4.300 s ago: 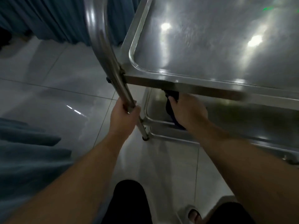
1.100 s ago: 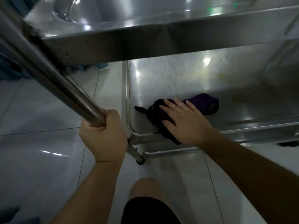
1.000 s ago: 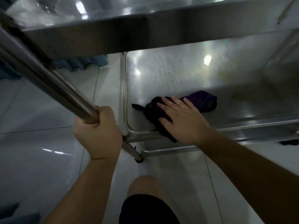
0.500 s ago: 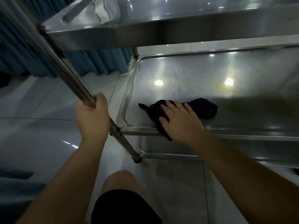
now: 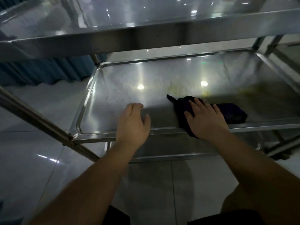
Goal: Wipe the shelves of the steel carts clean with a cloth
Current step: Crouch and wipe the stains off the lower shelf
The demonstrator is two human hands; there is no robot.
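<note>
A steel cart fills the head view. Its middle shelf point(image 5: 113, 95) lies in front of me, under the top shelf point(image 5: 146, 34). A dark purple cloth point(image 5: 233, 111) lies crumpled near the shelf's front edge. My right hand point(image 5: 206, 119) presses flat on the cloth with straight fingers. My left hand point(image 5: 132, 122) hovers over the front rim of the middle shelf, fingers loosely curled, holding nothing. Yellowish smears point(image 5: 178, 90) show on the shelf behind the cloth.
The slanted steel handle bar point(image 5: 40, 125) runs down the left side of the cart. A bottom shelf point(image 5: 162, 148) sits below. Blue curtains point(image 5: 45, 72) hang at the back left. Glossy white floor tiles point(image 5: 32, 168) lie around the cart, and my knees are at the bottom.
My left hand has let go of the slanted handle bar and moved right to the middle shelf's front rim. The right hand and cloth have slid to the right along the shelf.
</note>
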